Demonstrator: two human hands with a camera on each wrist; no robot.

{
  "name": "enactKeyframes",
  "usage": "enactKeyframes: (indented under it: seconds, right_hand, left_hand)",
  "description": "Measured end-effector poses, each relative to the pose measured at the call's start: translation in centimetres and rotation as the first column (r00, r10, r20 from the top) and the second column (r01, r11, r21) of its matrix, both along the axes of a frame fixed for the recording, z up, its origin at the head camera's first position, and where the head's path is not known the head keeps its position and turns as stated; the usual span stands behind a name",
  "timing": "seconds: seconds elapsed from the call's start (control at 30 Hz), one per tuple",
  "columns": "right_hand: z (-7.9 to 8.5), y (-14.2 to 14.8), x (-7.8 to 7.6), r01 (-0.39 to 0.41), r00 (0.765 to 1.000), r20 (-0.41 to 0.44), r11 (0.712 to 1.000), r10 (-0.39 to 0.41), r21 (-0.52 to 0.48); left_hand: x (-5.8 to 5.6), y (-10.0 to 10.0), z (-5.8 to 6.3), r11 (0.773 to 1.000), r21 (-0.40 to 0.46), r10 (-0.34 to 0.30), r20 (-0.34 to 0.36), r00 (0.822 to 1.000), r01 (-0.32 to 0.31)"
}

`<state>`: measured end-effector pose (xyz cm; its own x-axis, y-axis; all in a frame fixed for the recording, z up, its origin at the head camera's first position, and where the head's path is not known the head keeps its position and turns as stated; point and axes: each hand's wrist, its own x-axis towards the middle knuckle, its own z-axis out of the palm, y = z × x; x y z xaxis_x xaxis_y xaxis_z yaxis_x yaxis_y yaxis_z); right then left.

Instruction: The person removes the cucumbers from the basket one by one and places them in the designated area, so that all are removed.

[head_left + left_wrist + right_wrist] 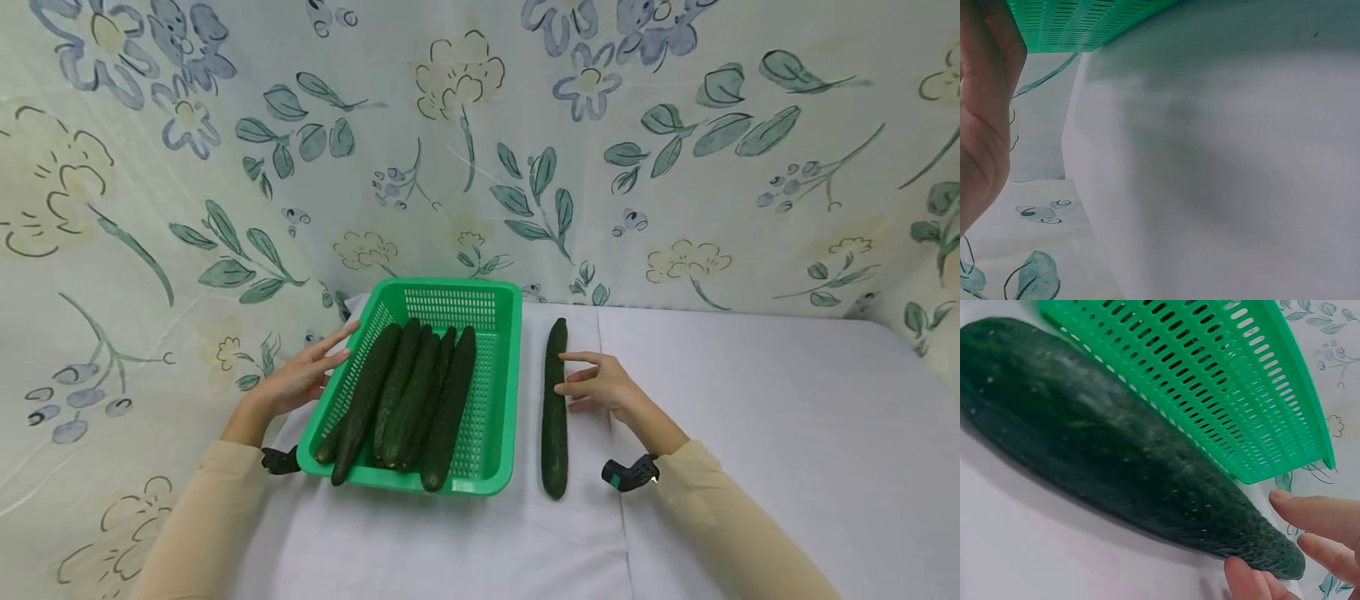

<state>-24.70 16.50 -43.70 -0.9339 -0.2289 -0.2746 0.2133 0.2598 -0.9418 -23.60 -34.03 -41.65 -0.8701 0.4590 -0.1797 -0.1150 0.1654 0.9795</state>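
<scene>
A green plastic basket [504,392] with slotted walls holds several dark green cucumbers [450,408], lying lengthwise side by side. My left hand [300,379] is at the basket's left side, its extended fingers against or very near the rim; the left wrist view shows this hand [985,119] beside the basket wall [1079,25]. A single cucumber [555,442] lies on the white cloth right of the basket. At its upper half is my right hand [603,387], thumb and fingers apart around it. In the right wrist view, the fingertips are close to the cucumber [1116,450], without a visible grip.
White cloth [772,433] covers the table and extends far to the right. A floral curtain [450,150] hangs behind the table and along the left. A black wrist camera [630,473] sits on the right wrist, another [281,460] on the left.
</scene>
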Motion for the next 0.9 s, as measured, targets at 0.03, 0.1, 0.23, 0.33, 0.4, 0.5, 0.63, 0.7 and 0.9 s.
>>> enactKeyframes:
  seconds: [0.03,0.1,0.23,0.33,0.4,0.5,0.63,0.7,0.9]
  right_hand:
    - [0.1,0.1,0.0,-0.001,1.000,-0.006,1.000,0.001,0.008]
    - [0.5,0.3,-0.1,-0.002,1.000,-0.020,1.000,0.002,0.019]
    - [1.5,0.6,-0.3,-0.010,0.999,-0.042,1.000,0.010,0.009]
    - [2.4,0.7,-0.4,-0.013,0.998,-0.060,1.000,0.013,-0.002]
    - [3.1,0.5,-0.5,-0.018,0.997,-0.073,1.000,0.017,-0.012]
    - [4.1,0.2,-0.6,-0.027,0.995,-0.093,0.999,0.024,-0.026]
    - [5.4,-0.6,-0.8,-0.042,0.992,-0.121,0.998,0.036,-0.047]
    - [6.2,-1.1,-0.8,-0.056,0.990,-0.130,0.996,0.047,-0.064]
    - [7.8,-3.1,-0.8,-0.093,0.988,-0.135,0.988,0.075,-0.126]
  left_hand:
    - [0.0,0.0,0.0,1.000,0.002,0.000,0.003,1.000,0.000]
    - [0.1,0.0,0.0,1.000,0.003,0.003,0.002,1.000,-0.003]
    - [0.1,0.0,0.1,1.000,-0.004,0.009,-0.001,1.000,-0.009]
    - [0.1,0.0,0.1,1.000,-0.012,0.011,-0.003,1.000,-0.011]
    - [0.0,0.0,0.1,1.000,-0.015,0.011,-0.006,1.000,-0.011]
    - [0.0,-0.1,0.1,1.000,-0.013,0.010,-0.005,1.000,-0.010]
    - [-0.1,-0.2,-0.1,1.000,0.004,-0.012,-0.010,1.000,0.012]
    - [-0.1,-0.2,-0.1,1.000,0.017,-0.018,-0.007,1.000,0.018]
    - [0.0,0.0,0.1,1.000,0.018,-0.013,0.001,1.000,0.013]
